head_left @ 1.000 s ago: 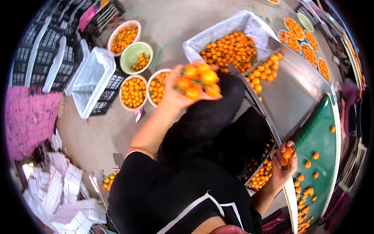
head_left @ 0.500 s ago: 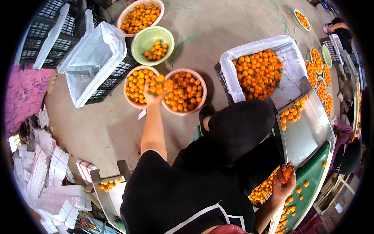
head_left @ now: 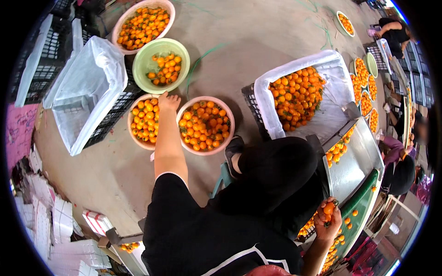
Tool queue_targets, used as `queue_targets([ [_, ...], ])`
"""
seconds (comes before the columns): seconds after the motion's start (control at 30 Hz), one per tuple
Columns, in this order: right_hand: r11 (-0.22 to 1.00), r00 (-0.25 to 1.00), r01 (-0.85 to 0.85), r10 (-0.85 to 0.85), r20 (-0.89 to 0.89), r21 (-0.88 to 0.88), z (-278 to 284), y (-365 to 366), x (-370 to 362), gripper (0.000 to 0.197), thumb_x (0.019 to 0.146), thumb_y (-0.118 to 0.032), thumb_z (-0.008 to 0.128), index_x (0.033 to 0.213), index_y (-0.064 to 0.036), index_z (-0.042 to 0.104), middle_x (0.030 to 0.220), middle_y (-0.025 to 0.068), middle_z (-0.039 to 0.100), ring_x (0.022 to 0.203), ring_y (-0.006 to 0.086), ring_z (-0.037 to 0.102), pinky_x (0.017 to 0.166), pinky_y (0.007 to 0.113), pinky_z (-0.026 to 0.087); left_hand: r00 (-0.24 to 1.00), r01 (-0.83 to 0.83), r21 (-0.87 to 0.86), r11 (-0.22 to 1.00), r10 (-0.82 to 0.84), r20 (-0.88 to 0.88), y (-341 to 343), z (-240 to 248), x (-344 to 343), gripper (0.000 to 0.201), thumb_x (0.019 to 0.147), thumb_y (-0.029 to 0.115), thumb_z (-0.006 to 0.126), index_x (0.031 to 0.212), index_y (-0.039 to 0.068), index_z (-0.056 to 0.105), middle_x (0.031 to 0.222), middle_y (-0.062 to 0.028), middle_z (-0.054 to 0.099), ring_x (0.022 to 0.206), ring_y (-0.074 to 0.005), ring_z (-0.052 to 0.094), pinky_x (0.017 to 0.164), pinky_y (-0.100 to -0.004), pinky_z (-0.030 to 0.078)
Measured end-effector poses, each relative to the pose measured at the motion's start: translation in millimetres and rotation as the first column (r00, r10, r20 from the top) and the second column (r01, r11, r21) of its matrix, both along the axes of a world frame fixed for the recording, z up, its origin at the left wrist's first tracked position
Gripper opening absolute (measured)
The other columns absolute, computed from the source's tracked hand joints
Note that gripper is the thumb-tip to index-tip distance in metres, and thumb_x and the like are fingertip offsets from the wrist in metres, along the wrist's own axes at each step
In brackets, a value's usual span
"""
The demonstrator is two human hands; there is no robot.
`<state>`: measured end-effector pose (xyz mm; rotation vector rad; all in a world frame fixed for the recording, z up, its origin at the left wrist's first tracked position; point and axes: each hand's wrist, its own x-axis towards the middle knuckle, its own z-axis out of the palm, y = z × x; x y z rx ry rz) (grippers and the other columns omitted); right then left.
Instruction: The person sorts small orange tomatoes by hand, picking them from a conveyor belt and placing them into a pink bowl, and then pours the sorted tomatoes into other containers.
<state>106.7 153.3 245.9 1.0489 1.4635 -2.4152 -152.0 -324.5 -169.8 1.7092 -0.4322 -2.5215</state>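
My left hand (head_left: 169, 102) reaches out at the near rim of a green basin (head_left: 137, 73), beside the upper edge of a pink basin (head_left: 130, 102) full of orange cherry tomatoes (head_left: 146, 123). Its short visible fingers are slightly apart, and no tomato shows in them; whether it touches a rim I cannot tell. A second pink basin (head_left: 233, 120) of tomatoes stands just right of that forearm. At the lower right, my right hand (head_left: 332, 224) is closed round orange cherry tomatoes (head_left: 328, 209), one with a green stem end. That hand is above a green belt (head_left: 357, 239) strewn with tomatoes.
A white-lined crate (head_left: 264, 85) heaped with tomatoes stands beside a metal chute (head_left: 352, 161). On the left are another lined crate (head_left: 69, 106) and stacked black crates (head_left: 48, 60). A further pink basin (head_left: 116, 27) sits far left. Several people are at the right.
Cherry tomatoes that lay in my left hand no longer show there. It has moved from between the pink basins toward the green basin. The whole view has shifted; my right hand still holds tomatoes.
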Motion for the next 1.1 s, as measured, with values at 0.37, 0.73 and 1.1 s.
queue_targets([
  [0.37, 0.999, 0.994, 0.026, -0.03, 0.107, 0.038, -2.3, -14.2, -9.8, 0.035, 0.09, -0.029, 0.058, 0.113, -0.004, 0.053, 0.096, 0.0105, 0.06, 0.062, 0.0103, 0.048, 0.047, 0.021, 0.036, 0.975, -0.215, -0.04, 0.976, 0.216, 0.047, -10.6, -84.5, -40.2, 0.029, 0.096, 0.025, 0.059, 0.109, -0.001, 0.057, 0.102, -0.0123, 0.06, 0.086, -0.0245, 0.059, 0.074, -0.033, 0.056],
  [0.73, 0.995, 0.991, -0.089, 0.092, 0.096, -0.034, -4.9, -25.9, -4.6, 0.042, 0.09, -0.032, 0.059, 0.119, -0.0025, 0.053, 0.1, 0.0115, 0.062, 0.065, 0.0109, 0.051, 0.052, 0.021, 0.039, 0.996, 0.045, -0.138, 0.989, -0.055, -0.074, 30.9, 6.9, 10.3, 0.024, 0.092, 0.01, 0.058, 0.113, -0.002, 0.053, 0.106, -0.0128, 0.058, 0.09, -0.0238, 0.058, 0.075, -0.032, 0.055],
  [1.1, 0.995, 0.974, -0.086, 0.072, -0.213, -0.055, 24.0, -53.4, -30.8, 0.029, 0.096, -0.015, 0.052, 0.123, -0.0045, 0.053, 0.101, 0.0098, 0.058, 0.067, 0.0109, 0.049, 0.057, 0.023, 0.039, 0.622, 0.49, -0.44, 0.753, -0.655, -0.429, 121.1, 228.9, -16.9, 0.038, 0.087, 0.006, 0.063, 0.122, -0.002, 0.051, 0.115, -0.0101, 0.062, 0.098, -0.0209, 0.062, 0.08, -0.0302, 0.055],
])
